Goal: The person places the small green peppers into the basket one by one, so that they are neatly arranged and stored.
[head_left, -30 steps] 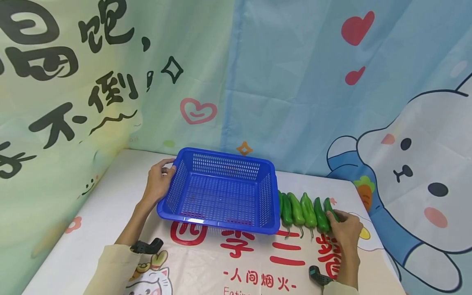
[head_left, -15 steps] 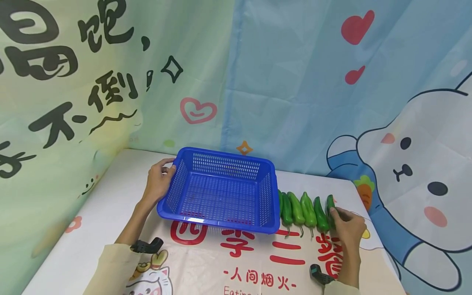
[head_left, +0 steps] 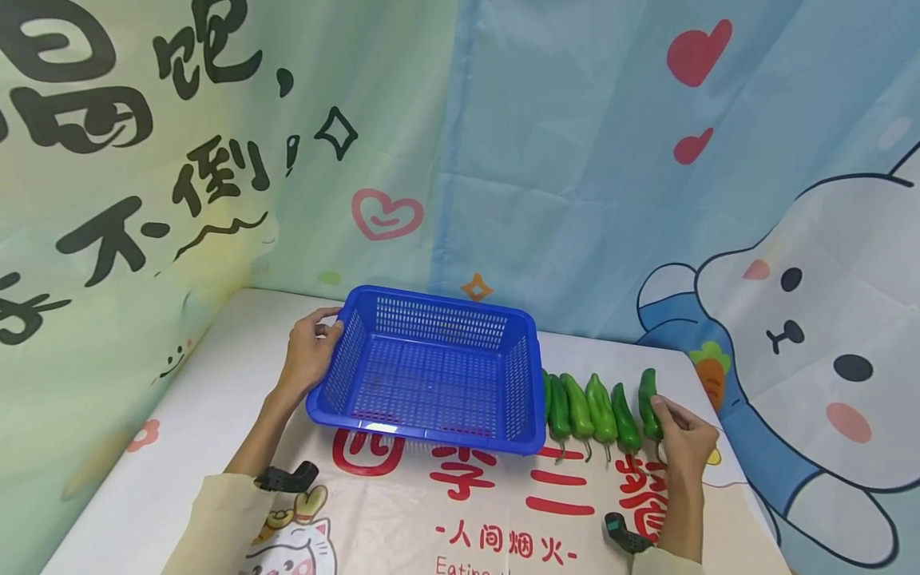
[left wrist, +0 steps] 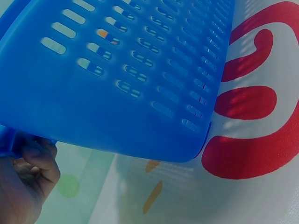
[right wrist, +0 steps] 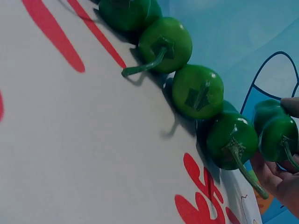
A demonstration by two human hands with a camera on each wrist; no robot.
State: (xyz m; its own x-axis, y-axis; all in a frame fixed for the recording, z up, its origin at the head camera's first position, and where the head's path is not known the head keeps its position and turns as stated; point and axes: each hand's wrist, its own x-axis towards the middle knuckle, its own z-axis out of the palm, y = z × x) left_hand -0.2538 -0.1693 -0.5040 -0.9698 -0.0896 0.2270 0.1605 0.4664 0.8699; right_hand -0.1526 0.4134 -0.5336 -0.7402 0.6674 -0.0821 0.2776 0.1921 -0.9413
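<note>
A blue plastic basket (head_left: 431,442) with slotted walls stands on the table, nothing inside it. My left hand (head_left: 311,351) grips its left rim, thumb on the near side; in the left wrist view the hand (left wrist: 30,182) curls at the rim below the slotted wall (left wrist: 84,112). On the right, my right hand (head_left: 688,438) pinches a long green pepper (head_left: 648,395) between thumb and fingers. In the right wrist view, this pepper (right wrist: 279,135) sits beside the last pepper (right wrist: 232,140) of a row, stems toward me.
Several green peppers (head_left: 602,409) lie side by side right of the basket, the leftmost partly hidden behind its wall. The white table (head_left: 194,383) carries a printed mat (head_left: 402,519). Patterned cloth (head_left: 561,160) hangs right behind the table.
My right hand has shifted slightly to the right with its pepper, which now points more straight away from me and stands farther from the row. The left hand and basket have not moved.
</note>
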